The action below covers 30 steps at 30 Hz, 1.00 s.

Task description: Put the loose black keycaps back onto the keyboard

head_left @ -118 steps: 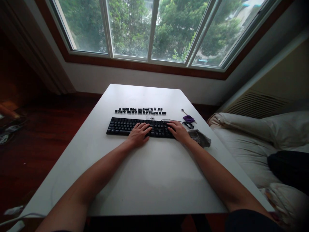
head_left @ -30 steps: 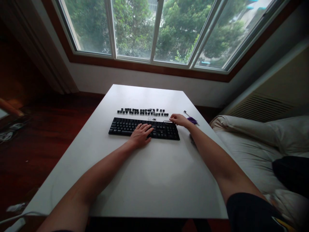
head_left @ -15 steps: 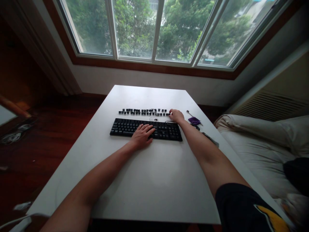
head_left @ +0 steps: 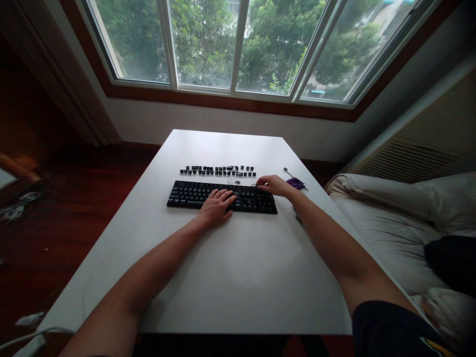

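Note:
A black keyboard (head_left: 189,194) lies across the white table. My left hand (head_left: 216,204) rests on its middle with the fingers stretched out and holds nothing. At the keyboard's upper right edge, my right hand (head_left: 273,185) has thumb and fingertips pinched together on a keycap, which the fingers mostly hide. Beyond the keyboard, several loose black keycaps (head_left: 211,172) stand in two rows. Between the rows and the keyboard lies a small clear ring-shaped piece (head_left: 235,182).
A purple cloth (head_left: 296,183) and a thin stick-like brush (head_left: 286,171) lie right of my right hand. My right forearm partly covers dark items on the table's right side. A pale sofa (head_left: 375,213) stands close on the right, and a window (head_left: 203,44) is ahead.
My right hand has come back from the right end of the near keycap row to the keyboard's upper right edge, and the end keycap is gone from that row. My left hand stays put.

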Available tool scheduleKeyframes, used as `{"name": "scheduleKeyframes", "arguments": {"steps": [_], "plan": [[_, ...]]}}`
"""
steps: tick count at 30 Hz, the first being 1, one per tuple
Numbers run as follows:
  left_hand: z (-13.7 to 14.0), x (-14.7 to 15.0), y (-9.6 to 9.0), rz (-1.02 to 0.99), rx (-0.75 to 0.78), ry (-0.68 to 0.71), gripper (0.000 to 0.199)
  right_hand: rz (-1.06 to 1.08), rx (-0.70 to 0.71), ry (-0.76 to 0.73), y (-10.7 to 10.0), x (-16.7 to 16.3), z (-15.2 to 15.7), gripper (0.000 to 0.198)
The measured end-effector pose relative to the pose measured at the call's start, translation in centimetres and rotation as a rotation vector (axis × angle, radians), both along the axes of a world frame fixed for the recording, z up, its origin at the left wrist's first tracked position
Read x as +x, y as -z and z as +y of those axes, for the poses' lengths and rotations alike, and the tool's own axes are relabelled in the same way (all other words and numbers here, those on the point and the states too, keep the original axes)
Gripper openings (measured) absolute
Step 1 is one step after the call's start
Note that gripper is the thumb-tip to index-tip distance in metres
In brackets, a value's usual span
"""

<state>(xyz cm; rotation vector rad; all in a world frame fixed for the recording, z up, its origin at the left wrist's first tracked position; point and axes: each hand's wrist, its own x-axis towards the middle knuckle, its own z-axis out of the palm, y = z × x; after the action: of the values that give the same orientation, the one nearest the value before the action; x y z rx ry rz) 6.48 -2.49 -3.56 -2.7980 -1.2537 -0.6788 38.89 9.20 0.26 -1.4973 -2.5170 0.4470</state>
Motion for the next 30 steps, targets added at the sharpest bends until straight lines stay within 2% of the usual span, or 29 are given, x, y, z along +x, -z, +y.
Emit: {"name": "scheduleKeyframes", "arguments": {"steps": [7,17,24,30], "plan": [[-0.2,0.1,-0.1,-0.007,-0.002,-0.009,0.055,-0.126,0.072,-0.110,-0.8,-0.7,-1.6,0.018],[-0.2,0.0,-0.2,0.006,-0.001,-0.012,0.055,-0.199,0.087,-0.112,-1.3,-1.3,-2.3,0.018],[-0.1,0.1,-0.2,0.002,-0.010,-0.015,0.056,-0.278,0.111,-0.064,-2.0,-2.5,-3.1,0.019],[-0.1,0.1,-0.2,-0.010,-0.016,-0.018,0.056,-0.252,0.136,0.087,-1.1,-3.1,-5.2,0.023]]}}
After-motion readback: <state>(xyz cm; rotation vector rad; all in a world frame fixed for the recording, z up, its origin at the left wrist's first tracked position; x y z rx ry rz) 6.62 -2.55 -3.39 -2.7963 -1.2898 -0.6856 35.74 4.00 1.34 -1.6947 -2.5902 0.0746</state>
